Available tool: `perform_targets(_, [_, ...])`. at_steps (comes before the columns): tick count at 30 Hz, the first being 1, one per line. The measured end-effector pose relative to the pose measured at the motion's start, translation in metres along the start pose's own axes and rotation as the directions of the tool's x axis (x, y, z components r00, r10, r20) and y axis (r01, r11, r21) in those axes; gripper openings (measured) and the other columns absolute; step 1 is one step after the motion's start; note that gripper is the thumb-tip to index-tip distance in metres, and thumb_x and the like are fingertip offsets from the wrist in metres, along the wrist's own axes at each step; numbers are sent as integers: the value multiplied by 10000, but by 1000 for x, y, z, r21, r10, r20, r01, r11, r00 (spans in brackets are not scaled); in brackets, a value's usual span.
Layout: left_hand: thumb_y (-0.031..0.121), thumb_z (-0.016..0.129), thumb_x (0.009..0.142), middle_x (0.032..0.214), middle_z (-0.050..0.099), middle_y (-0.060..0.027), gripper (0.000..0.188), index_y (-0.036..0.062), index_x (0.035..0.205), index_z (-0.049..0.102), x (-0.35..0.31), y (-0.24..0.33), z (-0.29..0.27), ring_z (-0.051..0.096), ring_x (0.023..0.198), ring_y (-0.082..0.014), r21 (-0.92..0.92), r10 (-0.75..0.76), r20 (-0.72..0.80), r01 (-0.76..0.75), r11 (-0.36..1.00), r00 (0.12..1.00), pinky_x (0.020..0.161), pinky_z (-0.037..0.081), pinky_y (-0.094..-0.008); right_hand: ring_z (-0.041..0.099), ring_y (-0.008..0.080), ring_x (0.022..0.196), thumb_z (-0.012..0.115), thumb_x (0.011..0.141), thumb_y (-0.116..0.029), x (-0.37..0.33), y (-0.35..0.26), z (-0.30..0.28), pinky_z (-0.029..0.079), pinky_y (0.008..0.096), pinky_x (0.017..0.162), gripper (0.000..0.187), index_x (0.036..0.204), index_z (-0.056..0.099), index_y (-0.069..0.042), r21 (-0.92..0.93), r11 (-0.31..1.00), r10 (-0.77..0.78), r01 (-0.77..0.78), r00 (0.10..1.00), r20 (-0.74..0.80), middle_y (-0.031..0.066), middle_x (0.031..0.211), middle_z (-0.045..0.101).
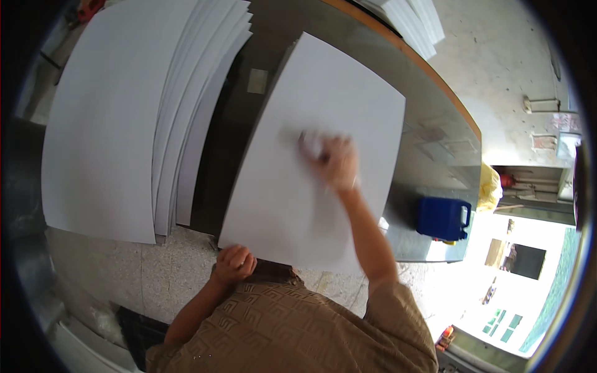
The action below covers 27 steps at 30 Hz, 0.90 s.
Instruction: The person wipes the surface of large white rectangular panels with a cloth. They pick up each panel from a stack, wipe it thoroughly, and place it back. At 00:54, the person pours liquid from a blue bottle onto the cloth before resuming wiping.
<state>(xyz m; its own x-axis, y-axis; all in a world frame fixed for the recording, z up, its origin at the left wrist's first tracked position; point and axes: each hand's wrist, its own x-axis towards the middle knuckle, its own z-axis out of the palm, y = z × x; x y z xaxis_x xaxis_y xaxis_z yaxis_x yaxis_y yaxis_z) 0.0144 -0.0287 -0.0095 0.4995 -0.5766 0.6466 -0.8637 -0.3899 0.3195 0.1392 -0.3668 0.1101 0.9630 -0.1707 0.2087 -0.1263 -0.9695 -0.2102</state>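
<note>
A stack of large white sheets (348, 81) lies in front of me on a dark, shiny table (273, 37). Over the middle of its top sheet is my right hand (339, 163), blurred by motion. Its fingers are bent around a small whitish object with a dark end (313, 145), too smeared to name. My left hand (236, 264) is closed at the stack's near left corner. Whether it pinches the sheet edge or just rests against it, I cannot tell. To the left, a second pile of white sheets (106, 124) has its right edges fanned out in several layers.
A blue plastic canister (443, 217) with a handle stands on the table's right part. More white sheets (413, 22) are beyond the far edge. A yellow plastic bag (490, 186) is past the right edge. Speckled floor (124, 261) shows on the near side.
</note>
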Motion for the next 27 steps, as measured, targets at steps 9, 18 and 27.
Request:
perform_targets(9, [120,728,757,1159,449,-85,458,99,1104,430,12,-8,6,477,1059,-274,-50,66,-3,-66,997,998,882,415,-456,559,256,840,907,556,-323,-209,-55,-35,481,410,698,632,1117,677,-145,174,976,-150,131,984,101,42,904,577])
perform_targets(18, [188,733,783,1100,491,-40,377,150,1044,464,5,5,-1,515,1011,-225,15,-40,-3,40,999,999,874,434,-414,639,318,796,719,821,-525,112,149,17,509,427,762,480,1001,736,-81,-132,978,132,-159,973,-190,115,810,665])
perform_targets(27, [212,666,843,1041,477,-40,310,169,1021,417,1,8,4,478,973,-220,123,-59,-78,68,990,995,868,394,-396,673,319,829,702,856,-512,165,169,17,530,415,800,479,1016,742,-62,-139,971,147,-193,947,-287,149,875,700])
